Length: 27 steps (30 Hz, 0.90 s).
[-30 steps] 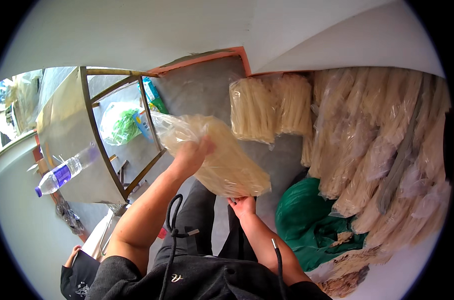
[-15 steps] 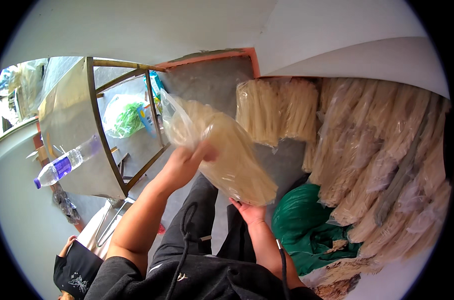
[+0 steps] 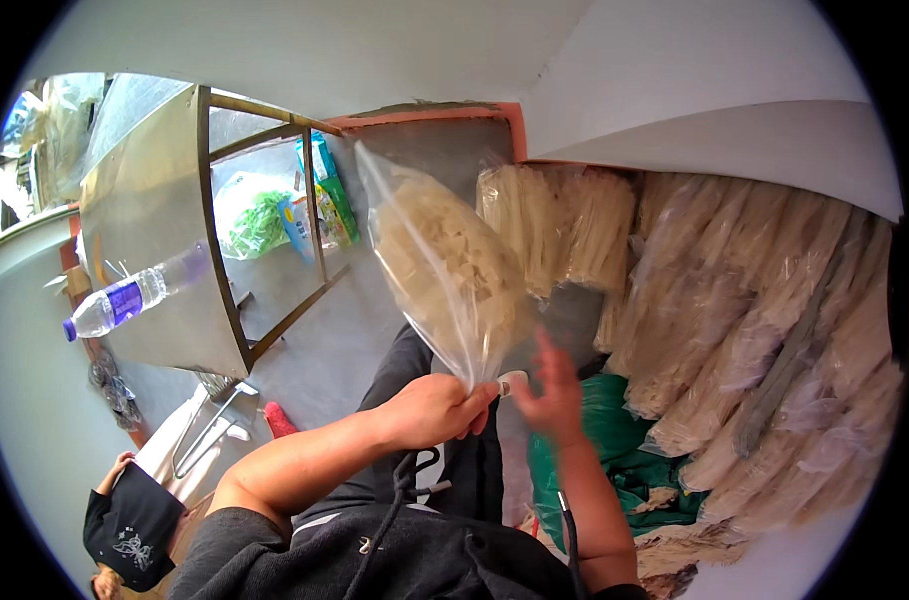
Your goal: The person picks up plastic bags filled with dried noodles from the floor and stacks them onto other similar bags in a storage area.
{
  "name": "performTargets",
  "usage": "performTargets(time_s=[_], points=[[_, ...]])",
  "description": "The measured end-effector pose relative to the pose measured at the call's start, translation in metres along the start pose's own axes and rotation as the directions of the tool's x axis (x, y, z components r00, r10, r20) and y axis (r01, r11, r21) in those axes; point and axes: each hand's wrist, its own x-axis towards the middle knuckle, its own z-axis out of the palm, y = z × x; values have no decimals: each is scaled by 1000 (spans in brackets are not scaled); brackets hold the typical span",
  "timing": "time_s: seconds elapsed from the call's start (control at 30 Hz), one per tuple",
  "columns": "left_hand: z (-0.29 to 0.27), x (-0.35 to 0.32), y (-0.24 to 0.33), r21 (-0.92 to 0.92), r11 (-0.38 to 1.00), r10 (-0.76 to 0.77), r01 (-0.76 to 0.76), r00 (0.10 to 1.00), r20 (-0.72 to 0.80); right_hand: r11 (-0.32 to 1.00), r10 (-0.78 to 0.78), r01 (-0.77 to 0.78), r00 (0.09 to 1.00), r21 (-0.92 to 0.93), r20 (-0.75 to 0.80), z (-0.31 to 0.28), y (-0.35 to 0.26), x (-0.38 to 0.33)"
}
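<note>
My left hand (image 3: 442, 408) is closed on the gathered edge of a clear plastic bag (image 3: 449, 265). Pale tan dried strips, like flat noodles, fill the bag, and their cut ends face me. The bag is tilted in front of my legs, its far corner pointing up and left. Just right of the gathered edge, my right hand (image 3: 552, 392) is apart from the bag and blurred by motion. Its fingers look spread, with nothing seen in them.
Similar filled bags (image 3: 714, 300) are stacked along the right wall, beside a green sack (image 3: 604, 430). At left are a metal-topped table (image 3: 154, 230), a plastic bottle (image 3: 124, 306) on it, and bright packets (image 3: 329, 200) beyond its frame. A person (image 3: 134, 530) is at lower left.
The bag has turned so its cut ends face me, and my left hand has come down and nearer with its edge. My right hand has left the bag's lower end and risen.
</note>
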Motion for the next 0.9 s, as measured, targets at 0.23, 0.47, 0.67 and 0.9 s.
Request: performTargets(time_s=[0.23,0.47,0.67,0.9], points=[[-9,-10,12,67,997,31,-33,999,42,927,-174,184,983,326,-61,19,-56,20],[-27,-1,-109,-843,505,109,-186,982,-152,945,-171,212,969,249,-177,30,-73,9],[3,109,-313,-624,781,-463,34,703,-540,929,-196,209,978,307,-74,7,-112,-15],[-5,118,-252,-988,-69,-11,141,990,142,896,-117,115,993,429,-23,-38,-137,-8]])
